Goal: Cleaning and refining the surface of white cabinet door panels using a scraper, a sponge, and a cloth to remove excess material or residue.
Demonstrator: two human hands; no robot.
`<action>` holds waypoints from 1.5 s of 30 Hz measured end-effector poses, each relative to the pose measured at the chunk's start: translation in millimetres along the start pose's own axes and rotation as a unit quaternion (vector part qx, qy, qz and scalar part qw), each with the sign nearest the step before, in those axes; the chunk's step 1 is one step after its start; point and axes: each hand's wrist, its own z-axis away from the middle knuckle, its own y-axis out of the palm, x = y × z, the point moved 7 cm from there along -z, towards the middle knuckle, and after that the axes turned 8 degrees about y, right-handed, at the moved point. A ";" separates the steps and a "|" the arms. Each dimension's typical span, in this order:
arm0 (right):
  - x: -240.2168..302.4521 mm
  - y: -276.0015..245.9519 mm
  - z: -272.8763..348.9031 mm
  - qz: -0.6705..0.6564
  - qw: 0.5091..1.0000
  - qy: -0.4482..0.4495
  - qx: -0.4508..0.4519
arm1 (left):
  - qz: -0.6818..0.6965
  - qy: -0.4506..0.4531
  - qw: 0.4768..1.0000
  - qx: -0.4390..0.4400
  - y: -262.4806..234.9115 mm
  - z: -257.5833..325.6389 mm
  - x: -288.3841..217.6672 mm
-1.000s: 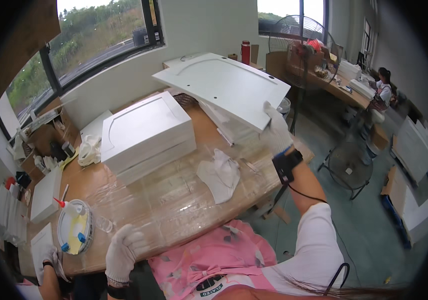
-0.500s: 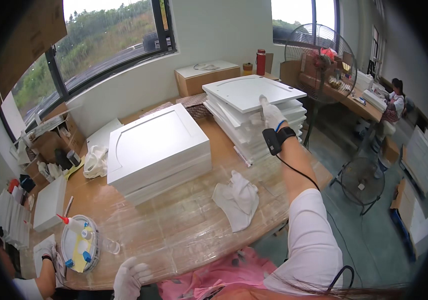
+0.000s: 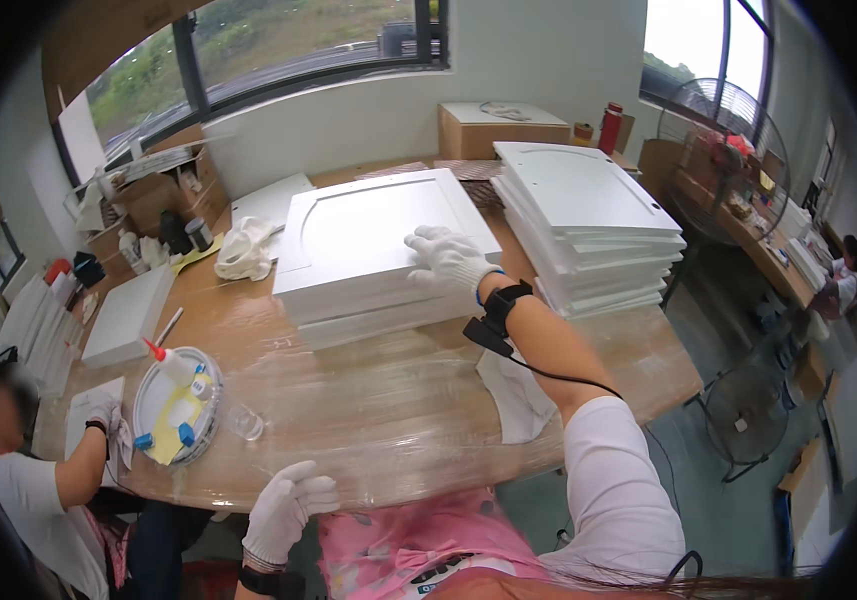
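My right hand (image 3: 451, 262), in a white glove with a black wrist strap, lies with fingers spread over the near right part of a white panel (image 3: 358, 225). This panel, with a curved groove in its face, tops a stack in the middle of the table; the palm seems to rest on it. To the right, a taller stack of white panels (image 3: 598, 205) has slightly uneven edges. Below my right forearm is a crumpled white cloth (image 3: 515, 400). My left hand (image 3: 286, 508), also gloved, hovers empty at the table's near edge, its fingers loosely apart.
A round white lid (image 3: 206, 437) at the left holds a red-tipped bottle (image 3: 170, 365) and blue caps; a clear cup (image 3: 246, 424) stands beside it. A co-worker's gloved hand (image 3: 103, 412) works at far left. Behind the right stack are a box (image 3: 498, 133) and a fan (image 3: 723, 160).
My right hand has left the right stack and come left onto the middle stack's top panel. My left hand has risen slightly. The view has swung, showing more of the co-worker.
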 end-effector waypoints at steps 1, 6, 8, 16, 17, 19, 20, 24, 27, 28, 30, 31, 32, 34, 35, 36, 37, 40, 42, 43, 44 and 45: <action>5.0 15.3 -11.5 0.041 0.999 -0.014 -0.006 | 0.011 -0.001 1.000 0.000 0.5 4.9 -1.1; 22.3 43.5 -30.1 0.126 0.989 0.021 0.078 | 0.038 -0.003 0.998 -0.046 -23.8 32.0 -0.4; 31.5 35.4 -24.3 0.144 0.984 0.045 0.092 | 0.055 0.011 0.996 -0.070 -32.2 38.5 -0.9; 74.5 -13.7 84.7 0.083 0.994 -0.059 0.036 | 0.094 -0.009 0.992 -0.082 -28.4 4.6 0.4; 83.8 -21.5 103.5 0.077 0.993 -0.077 0.044 | 0.121 -0.004 0.989 -0.082 -23.5 -2.5 -1.8; 100.8 -35.7 141.8 0.054 0.991 -0.107 0.054 | 0.148 -0.009 0.986 -0.082 -11.3 -13.8 -4.3; 106.7 -37.5 160.4 0.054 0.992 -0.097 0.060 | 0.143 -0.005 0.988 -0.057 -3.0 -20.5 -6.0; 133.4 -42.3 224.8 0.025 0.987 -0.140 0.080 | 0.110 0.002 0.993 -0.048 23.1 -16.5 5.2; 131.7 -65.9 249.2 -0.036 0.972 -0.228 0.033 | 0.112 0.015 0.993 -0.045 6.7 15.6 20.8; 127.0 -81.4 254.6 -0.072 0.948 -0.309 -0.022 | 0.119 0.037 0.991 -0.039 0.5 29.2 22.0; 42.3 -71.0 231.6 -0.069 0.996 -0.042 -0.036 | 0.075 0.040 0.993 -0.080 -33.8 67.9 31.9; 8.3 -72.9 227.2 -0.096 0.992 0.057 -0.050 | 0.075 0.029 0.994 -0.079 -38.3 85.4 33.8; -23.4 -70.4 225.5 -0.124 0.979 0.153 -0.062 | 0.075 0.013 0.991 -0.112 -43.6 103.9 32.8; -66.5 -48.0 228.9 -0.061 0.979 0.194 -0.001 | 0.077 -0.008 0.988 -0.137 -52.3 129.4 39.8; -85.1 -28.0 233.1 -0.003 0.973 0.222 0.058 | 0.069 -0.010 0.985 -0.159 -59.5 141.4 44.3; -91.7 -11.8 236.8 -0.003 0.973 0.223 0.061 | 0.059 -0.010 0.981 -0.183 -59.3 144.6 44.2; -92.4 3.1 239.0 0.027 0.980 0.190 0.048 | 0.089 -0.025 0.980 -0.176 -52.6 147.2 45.1; -97.6 48.2 246.5 0.059 0.985 0.152 0.055 | 0.097 0.009 0.953 -0.287 -76.6 163.4 60.0; -116.5 69.3 253.8 0.065 0.983 0.153 0.076 | 0.105 -0.002 0.966 -0.237 -67.7 154.6 56.3; -137.9 64.6 255.0 0.025 0.985 0.164 0.050 | 0.113 -0.015 0.977 -0.178 -58.4 146.6 53.9; -153.6 60.1 257.6 -0.017 0.984 0.176 0.025 | 0.113 -0.017 0.977 -0.182 -62.8 142.9 56.2; -154.8 47.0 251.9 -0.087 0.961 0.260 0.017 | 0.108 -0.027 0.974 -0.199 -74.8 145.4 64.0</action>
